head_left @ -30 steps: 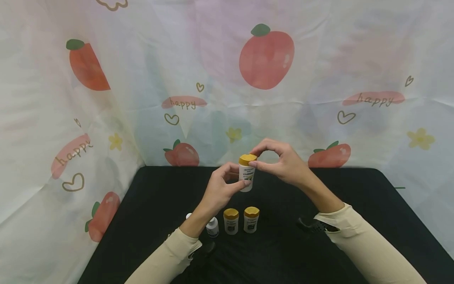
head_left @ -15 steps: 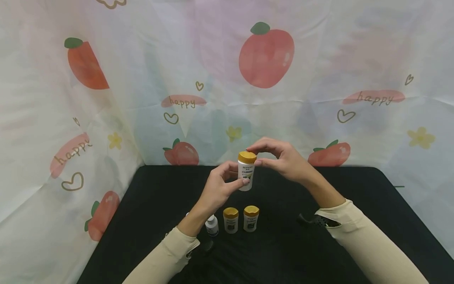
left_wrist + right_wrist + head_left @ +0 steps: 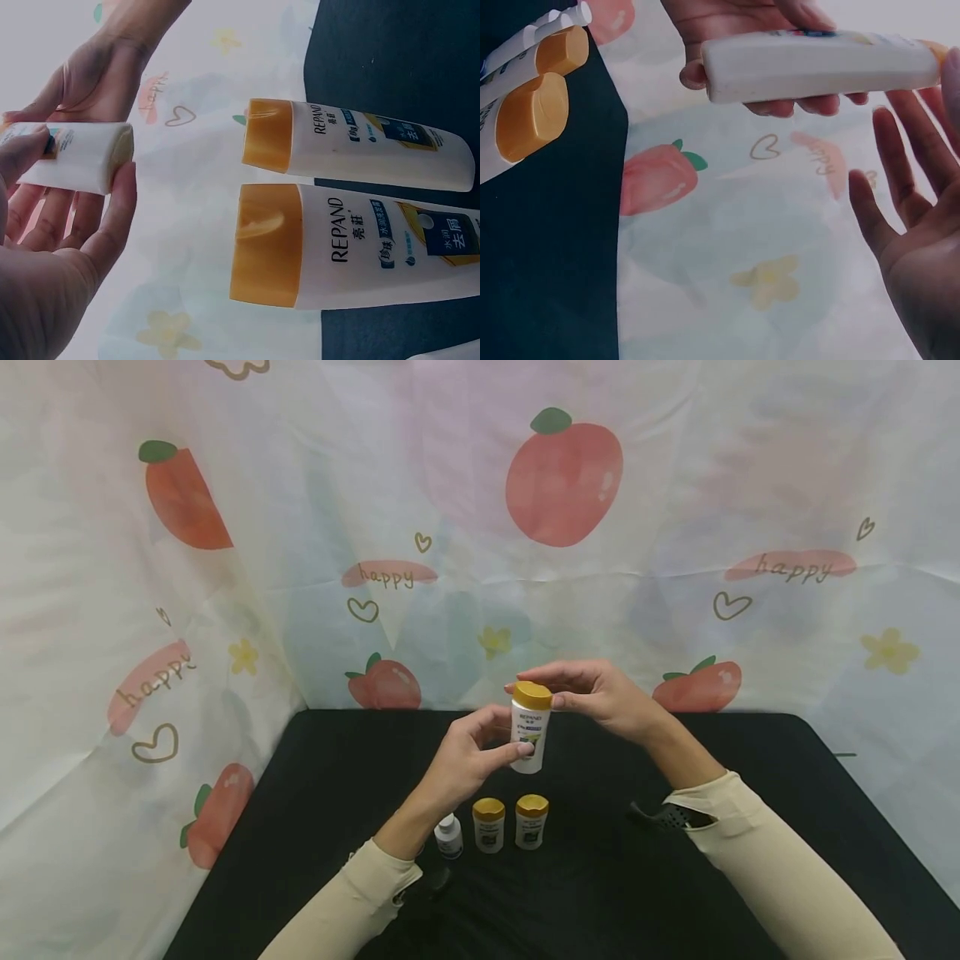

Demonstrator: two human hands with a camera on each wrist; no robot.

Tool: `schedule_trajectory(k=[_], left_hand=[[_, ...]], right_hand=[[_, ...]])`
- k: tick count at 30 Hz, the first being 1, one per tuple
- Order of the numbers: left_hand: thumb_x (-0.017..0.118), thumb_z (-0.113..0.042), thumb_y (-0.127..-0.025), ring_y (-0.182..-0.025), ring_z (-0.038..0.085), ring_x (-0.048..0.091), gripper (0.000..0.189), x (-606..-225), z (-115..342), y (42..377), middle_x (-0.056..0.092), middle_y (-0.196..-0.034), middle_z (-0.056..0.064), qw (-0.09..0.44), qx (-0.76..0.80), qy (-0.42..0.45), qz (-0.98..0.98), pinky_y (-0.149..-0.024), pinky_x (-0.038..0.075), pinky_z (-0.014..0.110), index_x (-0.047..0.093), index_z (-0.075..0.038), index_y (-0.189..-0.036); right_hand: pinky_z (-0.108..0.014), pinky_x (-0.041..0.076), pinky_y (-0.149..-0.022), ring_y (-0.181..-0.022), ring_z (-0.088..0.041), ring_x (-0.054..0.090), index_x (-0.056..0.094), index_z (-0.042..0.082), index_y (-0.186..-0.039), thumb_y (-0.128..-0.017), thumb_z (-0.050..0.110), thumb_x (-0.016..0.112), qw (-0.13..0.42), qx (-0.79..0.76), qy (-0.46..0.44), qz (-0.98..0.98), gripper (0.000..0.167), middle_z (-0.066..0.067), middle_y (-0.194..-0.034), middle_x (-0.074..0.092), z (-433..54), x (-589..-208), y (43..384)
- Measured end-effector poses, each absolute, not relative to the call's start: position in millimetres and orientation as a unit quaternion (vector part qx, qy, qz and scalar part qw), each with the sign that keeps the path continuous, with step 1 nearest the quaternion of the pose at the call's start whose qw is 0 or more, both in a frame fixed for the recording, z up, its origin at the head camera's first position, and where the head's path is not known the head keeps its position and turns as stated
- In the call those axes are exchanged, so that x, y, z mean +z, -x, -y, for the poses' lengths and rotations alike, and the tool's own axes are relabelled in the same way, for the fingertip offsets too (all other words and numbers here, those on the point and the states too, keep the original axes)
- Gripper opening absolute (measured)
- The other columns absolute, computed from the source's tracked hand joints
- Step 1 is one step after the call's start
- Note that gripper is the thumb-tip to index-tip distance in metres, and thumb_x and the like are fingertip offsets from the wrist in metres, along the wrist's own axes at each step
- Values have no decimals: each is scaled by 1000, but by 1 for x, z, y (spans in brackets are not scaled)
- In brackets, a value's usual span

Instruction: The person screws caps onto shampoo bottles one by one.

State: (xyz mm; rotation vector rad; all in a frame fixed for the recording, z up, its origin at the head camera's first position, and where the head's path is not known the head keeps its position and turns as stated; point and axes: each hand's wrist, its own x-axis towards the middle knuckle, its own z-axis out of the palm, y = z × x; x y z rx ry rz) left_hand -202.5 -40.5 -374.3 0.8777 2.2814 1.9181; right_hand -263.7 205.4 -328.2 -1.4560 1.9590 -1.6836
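Observation:
My left hand (image 3: 472, 756) holds a white shampoo bottle (image 3: 531, 722) with a gold cap upright above the table. Its thumb lies across the front label, and the fingers go behind the body. At the cap, my right hand (image 3: 600, 697) has its thumb on the right side and its fingers behind. In the right wrist view, the right hand (image 3: 922, 202) has thumb and forefinger at the bottle's cap end, other fingers spread. Two like shampoo bottles (image 3: 489, 827) (image 3: 531, 822) stand below on the table; their REPAND labels show in the left wrist view.
A small white bottle with a white cap (image 3: 448, 837) stands left of the gold-capped pair, partly behind my left forearm. The black table (image 3: 637, 902) meets a printed fabric backdrop (image 3: 450, 485) at the back and left.
The held shampoo bottle has turned so its front label faces me, and has shifted slightly right. My right fingers have slid from the cap's top to behind it.

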Motion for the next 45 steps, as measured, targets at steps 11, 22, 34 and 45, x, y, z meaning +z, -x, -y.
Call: schedule_trajectory(k=[11,22,34,45], left_hand=[[73,-15,-95,-106,18,64,31,-375,40,203,69,-115,3,19,616,-288,-733,-94,52,43,66,-15,-125],[75,-12,-94,-104,18,66,28,-375,38,204,69,-113,3,-5,613,-289,-735,-95,52,42,67,-14,-120],[75,-13,-93,-105,18,66,29,-376,38,204,68,-116,4,-8,611,-279,-740,-94,53,41,67,-13,-122],[75,-13,-93,-105,16,68,29,-377,37,204,69,-115,2,-26,606,-277,-745,-97,52,43,67,-13,-121]], right_hand=[[-39,49,-106,-132,-29,57,50,-6,-144,-101,11,62,100,-570,488,-653,47,-22,-140,59,-204,-329,261],[-35,41,-113,-132,-28,54,56,0,-140,-98,7,66,55,-552,474,-684,44,-18,-136,60,-201,-326,254],[-34,43,-110,-124,-22,58,60,-1,-130,-93,0,71,11,-547,455,-703,38,-8,-128,63,-198,-329,250],[-32,44,-106,-118,-22,59,61,0,-126,-91,0,73,0,-552,438,-710,36,-6,-123,62,-194,-328,247]])
